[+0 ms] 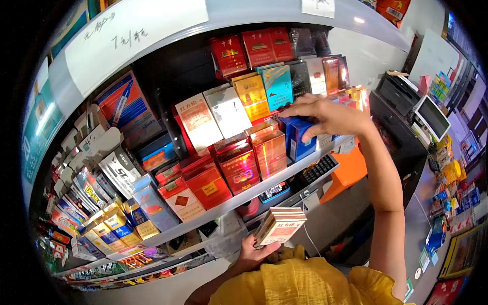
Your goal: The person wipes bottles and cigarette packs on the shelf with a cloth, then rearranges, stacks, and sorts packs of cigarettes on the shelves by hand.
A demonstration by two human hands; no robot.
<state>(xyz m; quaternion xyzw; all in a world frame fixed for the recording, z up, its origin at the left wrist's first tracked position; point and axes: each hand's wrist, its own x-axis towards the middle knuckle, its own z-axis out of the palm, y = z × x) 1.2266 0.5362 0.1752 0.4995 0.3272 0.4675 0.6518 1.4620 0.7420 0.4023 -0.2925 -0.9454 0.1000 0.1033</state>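
My right hand [325,116] reaches over the front row of the shelf, its thumb and fingers closed round a blue cigarette pack [301,140]. Left of that pack stand orange-gold packs [268,152] and shiny red packs [238,168]. Low in the view, my left hand [256,252] holds a small stack of white packs with a reddish print [282,226], gripped at its lower end. Similar white packs [198,122] stand on the shelf beside silver-white [227,113], yellow [251,95] and teal ones [276,86].
The shelf's front edge [213,209] curves across the view. Boxes of pens and small goods [121,168] crowd the left. Below are a keyboard [317,170] and an orange stool [345,175]. A black printer [399,91] and a screen [432,118] stand at the right.
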